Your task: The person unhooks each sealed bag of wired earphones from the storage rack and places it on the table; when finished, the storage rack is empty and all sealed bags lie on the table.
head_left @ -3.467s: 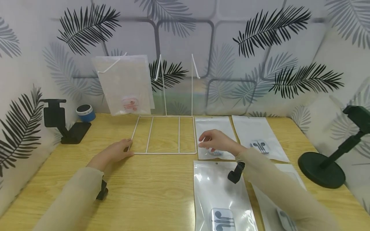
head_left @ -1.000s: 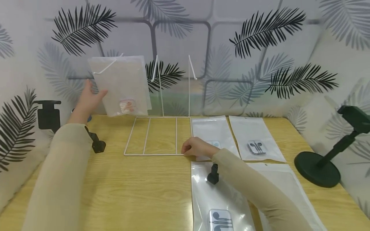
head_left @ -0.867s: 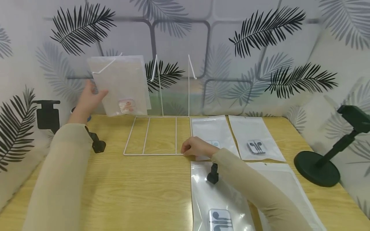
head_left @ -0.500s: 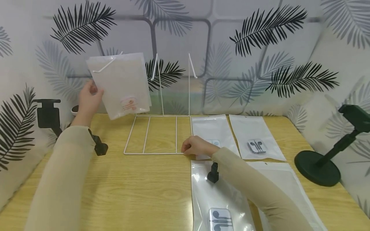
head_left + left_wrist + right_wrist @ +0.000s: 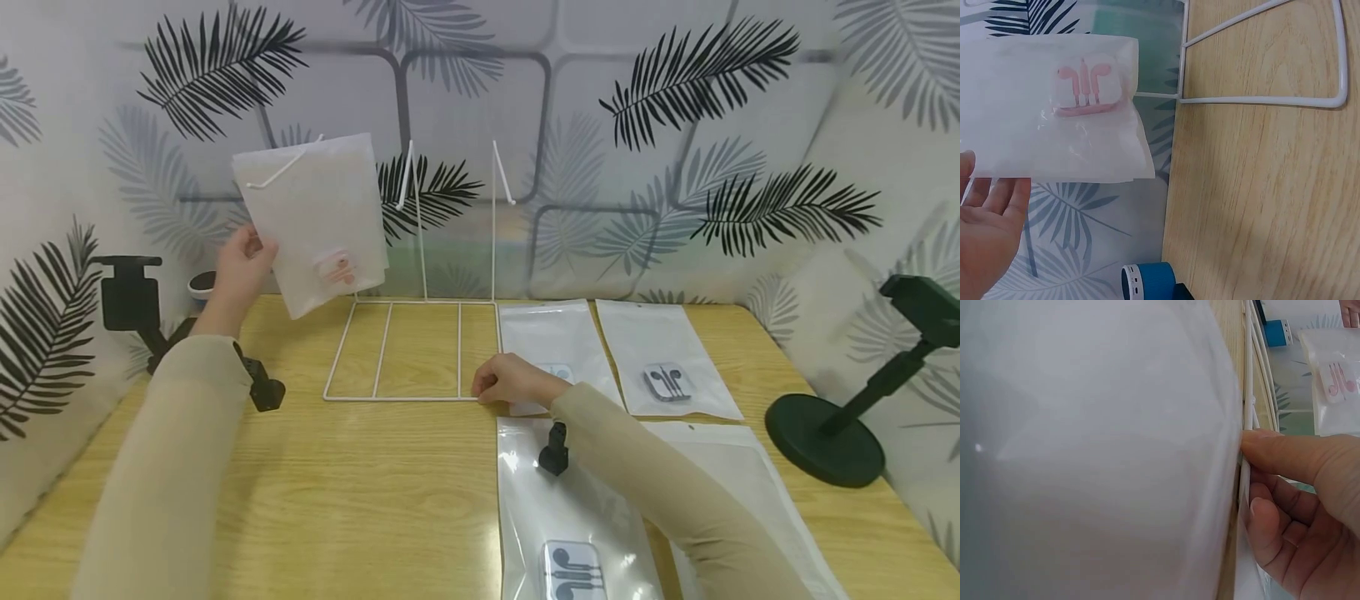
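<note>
White wire display rack point(image 5: 405, 399) stands on the table, with hooks at its top. From its left hook hang white plastic bags, the front bag point(image 5: 311, 208) holding pink earphones point(image 5: 1088, 87) in a clear case. My left hand point(image 5: 243, 268) pinches that bag's left edge, thumb in front and fingers behind, as the left wrist view shows. The bag tilts, its lower left corner swung forward. My right hand point(image 5: 513, 379) grips the rack's front right corner, thumb on the wire point(image 5: 1248, 381); its other fingers are curled.
Right of the rack lie several zip bags with earphones, among them a back right bag point(image 5: 663, 350) and a front bag point(image 5: 570, 492). A black stand point(image 5: 825, 437) is at far right. Another black stand point(image 5: 131, 304) and a blue cylinder point(image 5: 1157, 281) are at left.
My left hand went from the rack's left side up to the hanging bag, took its edge and tilted it. My right hand moved from above a bag onto the rack's front corner.
</note>
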A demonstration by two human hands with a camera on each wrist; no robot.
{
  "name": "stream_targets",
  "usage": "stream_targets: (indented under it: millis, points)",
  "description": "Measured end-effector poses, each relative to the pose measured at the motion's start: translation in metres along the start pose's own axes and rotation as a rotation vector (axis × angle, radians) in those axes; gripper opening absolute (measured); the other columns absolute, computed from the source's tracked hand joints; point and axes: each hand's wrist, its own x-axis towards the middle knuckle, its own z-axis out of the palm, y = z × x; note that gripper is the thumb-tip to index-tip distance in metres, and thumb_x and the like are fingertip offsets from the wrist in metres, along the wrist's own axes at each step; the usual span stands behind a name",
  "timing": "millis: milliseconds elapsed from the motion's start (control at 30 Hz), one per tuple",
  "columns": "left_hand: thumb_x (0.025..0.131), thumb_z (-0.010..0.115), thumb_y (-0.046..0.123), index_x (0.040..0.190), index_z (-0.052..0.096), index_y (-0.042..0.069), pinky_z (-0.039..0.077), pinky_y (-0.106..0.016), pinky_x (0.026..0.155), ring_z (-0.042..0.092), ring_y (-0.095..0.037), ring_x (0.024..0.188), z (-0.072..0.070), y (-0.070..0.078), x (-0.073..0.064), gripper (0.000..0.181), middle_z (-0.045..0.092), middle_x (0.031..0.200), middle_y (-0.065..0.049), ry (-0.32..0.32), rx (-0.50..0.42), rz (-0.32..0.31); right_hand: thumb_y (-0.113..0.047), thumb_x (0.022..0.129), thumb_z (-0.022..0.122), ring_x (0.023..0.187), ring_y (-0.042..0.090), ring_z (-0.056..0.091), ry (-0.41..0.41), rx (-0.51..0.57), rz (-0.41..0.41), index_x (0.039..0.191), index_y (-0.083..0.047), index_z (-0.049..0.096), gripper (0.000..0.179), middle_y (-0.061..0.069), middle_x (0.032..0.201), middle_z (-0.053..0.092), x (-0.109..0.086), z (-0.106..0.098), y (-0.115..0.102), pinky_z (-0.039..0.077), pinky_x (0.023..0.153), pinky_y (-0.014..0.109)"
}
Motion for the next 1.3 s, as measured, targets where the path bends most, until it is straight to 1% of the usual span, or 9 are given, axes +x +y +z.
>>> stream_targets:
  millis: [67, 167, 400, 567, 700, 867, 1033, 1233, 1300]
  points:
    - [0.099, 0.036, 0.024, 0.143, 0.027, 0.001, 0.038, -0.041, 0.096, 0.039, -0.030, 0.123, 0.001, -0.002, 0.000, 0.050, 0.036, 0.140, -0.021, -0.028, -0.019, -0.007, -0.006, 0.083, 0.068, 0.065, 0.009, 0.052, -0.009, 0.006, -0.024, 0.083, -0.008, 0.069, 0.003, -0.004, 0.073, 0.062, -0.001, -0.001, 0.000, 0.047, 0.054, 0.023]
    - [0.100, 0.035, 0.024, 0.144, 0.026, 0.003, 0.040, -0.041, 0.094, 0.040, -0.031, 0.122, 0.003, -0.003, 0.000, 0.050, 0.035, 0.141, -0.020, -0.042, -0.036, -0.004, -0.008, 0.082, 0.070, 0.065, 0.009, 0.052, -0.020, 0.005, -0.032, 0.082, -0.010, 0.069, 0.002, -0.005, 0.073, 0.061, -0.001, -0.003, 0.000, 0.048, 0.055, 0.023]
    - [0.100, 0.036, 0.024, 0.141, 0.029, 0.000, 0.040, -0.042, 0.093, 0.042, -0.030, 0.117, 0.007, 0.000, -0.002, 0.048, 0.039, 0.136, -0.024, -0.055, -0.021, 0.000, -0.003, 0.082, 0.068, 0.068, 0.008, 0.051, 0.008, -0.025, -0.032, 0.084, -0.006, 0.069, 0.004, -0.004, 0.075, 0.062, 0.001, 0.001, 0.002, 0.045, 0.062, 0.021]
    - [0.100, 0.034, 0.020, 0.136, 0.035, -0.002, 0.042, -0.040, 0.090, 0.047, -0.027, 0.110, 0.010, 0.000, -0.004, 0.042, 0.045, 0.128, -0.024, -0.020, -0.014, 0.015, -0.004, 0.082, 0.068, 0.067, 0.007, 0.050, 0.006, -0.024, -0.024, 0.085, -0.005, 0.069, 0.003, -0.004, 0.075, 0.062, 0.001, 0.001, 0.002, 0.044, 0.061, 0.019]
    - [0.100, 0.032, 0.018, 0.128, 0.040, -0.004, 0.044, -0.029, 0.076, 0.050, -0.016, 0.090, 0.009, -0.003, -0.005, 0.037, 0.050, 0.111, -0.018, 0.032, 0.018, 0.040, -0.004, 0.082, 0.068, 0.066, 0.008, 0.050, 0.005, -0.018, -0.014, 0.085, -0.006, 0.069, 0.004, -0.004, 0.074, 0.062, 0.000, 0.001, 0.002, 0.044, 0.059, 0.020]
    - [0.100, 0.032, 0.016, 0.126, 0.042, -0.004, 0.042, -0.020, 0.067, 0.049, -0.006, 0.080, 0.008, -0.004, -0.007, 0.034, 0.050, 0.101, -0.013, 0.067, 0.023, 0.065, -0.004, 0.083, 0.068, 0.064, 0.009, 0.050, 0.000, 0.001, 0.012, 0.085, -0.007, 0.069, 0.004, -0.004, 0.073, 0.061, 0.000, 0.002, 0.003, 0.044, 0.055, 0.020]
    - [0.100, 0.032, 0.014, 0.129, 0.041, -0.004, 0.043, -0.016, 0.063, 0.049, -0.004, 0.077, 0.007, -0.001, -0.008, 0.036, 0.050, 0.099, -0.010, 0.073, 0.009, 0.067, -0.004, 0.083, 0.067, 0.064, 0.008, 0.049, -0.001, -0.001, 0.004, 0.085, -0.006, 0.069, 0.004, -0.005, 0.072, 0.060, 0.001, 0.001, 0.003, 0.043, 0.056, 0.020]
    - [0.100, 0.033, 0.014, 0.131, 0.042, -0.003, 0.045, -0.015, 0.063, 0.051, -0.004, 0.077, 0.007, -0.001, -0.011, 0.037, 0.052, 0.103, -0.015, 0.064, -0.023, 0.085, -0.003, 0.083, 0.067, 0.063, 0.008, 0.049, 0.001, -0.002, -0.004, 0.084, -0.006, 0.069, 0.004, -0.004, 0.072, 0.060, 0.000, 0.001, 0.002, 0.044, 0.054, 0.020]
    - [0.099, 0.035, 0.014, 0.131, 0.042, -0.003, 0.047, -0.015, 0.062, 0.052, -0.004, 0.077, 0.007, -0.002, -0.012, 0.037, 0.054, 0.102, -0.013, 0.057, -0.055, 0.095, -0.003, 0.083, 0.067, 0.063, 0.008, 0.049, -0.003, 0.000, -0.003, 0.084, -0.006, 0.069, 0.004, -0.004, 0.071, 0.060, -0.001, 0.001, 0.002, 0.044, 0.053, 0.020]
